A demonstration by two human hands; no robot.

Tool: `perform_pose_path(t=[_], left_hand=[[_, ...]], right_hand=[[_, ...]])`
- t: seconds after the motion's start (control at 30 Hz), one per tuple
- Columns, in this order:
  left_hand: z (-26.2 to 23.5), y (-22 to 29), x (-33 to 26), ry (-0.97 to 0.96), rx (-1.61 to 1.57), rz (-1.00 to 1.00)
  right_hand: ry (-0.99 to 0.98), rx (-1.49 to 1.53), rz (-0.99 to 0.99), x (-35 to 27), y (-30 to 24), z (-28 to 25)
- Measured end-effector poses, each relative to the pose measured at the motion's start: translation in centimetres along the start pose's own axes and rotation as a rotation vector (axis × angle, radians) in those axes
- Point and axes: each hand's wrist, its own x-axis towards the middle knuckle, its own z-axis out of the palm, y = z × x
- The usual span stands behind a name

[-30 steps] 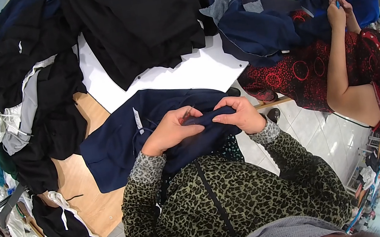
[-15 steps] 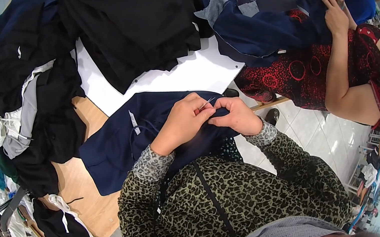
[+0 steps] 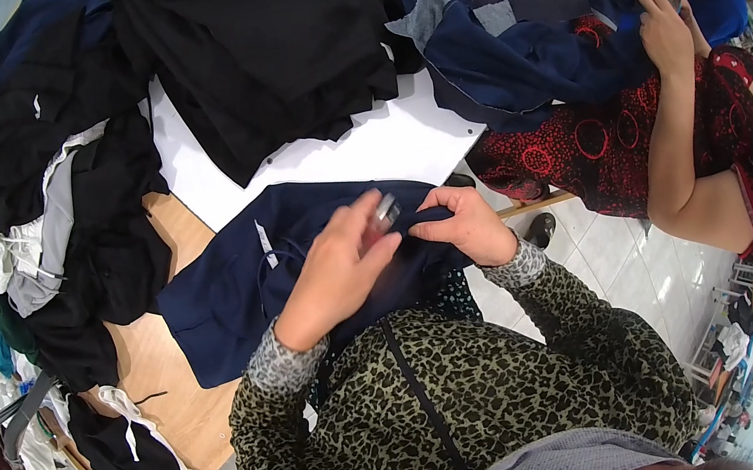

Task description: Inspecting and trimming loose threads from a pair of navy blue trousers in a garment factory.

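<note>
One navy garment (image 3: 234, 295) in my head view, one edge pinched.
I see the right hand (image 3: 476, 229) nip that edge between thumb and fingers; the garment spreads beneath and left of the fingertips. Just left of the pinch, the left hand (image 3: 332, 268) curls blurred fingers around a small metal tool (image 3: 385, 211), thumb apart. Beyond the fingers, black cloth (image 3: 273, 47) lies on a white tabletop (image 3: 404, 134).

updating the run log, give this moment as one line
left hand: holding metallic tool, blurred; right hand: pinching navy garment; black clothes: piled beyond
</note>
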Motion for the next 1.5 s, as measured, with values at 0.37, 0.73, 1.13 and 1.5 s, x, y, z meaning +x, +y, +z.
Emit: perform_pose_path(t=[0.37,0.73,1.13,1.5], left_hand=[[0.6,-0.2,0.1,-0.197,-0.071,-0.136],[0.7,0.1,0.9,-0.262,-0.142,-0.198],[0.6,-0.5,1.0,-0.151,-0.331,-0.174],[1.3,-2.2,1.4,-0.097,-0.207,-0.054]], right_hand=[[0.080,-0.272,-0.168,-0.7,-0.7,0.5],[0.087,-0.296,-0.221,-0.6,0.0,0.5],[0.043,-0.208,-0.145,-0.6,-0.9,0.2],[-0.193,0.063,0.071,-0.4,-2.0,-1.6]])
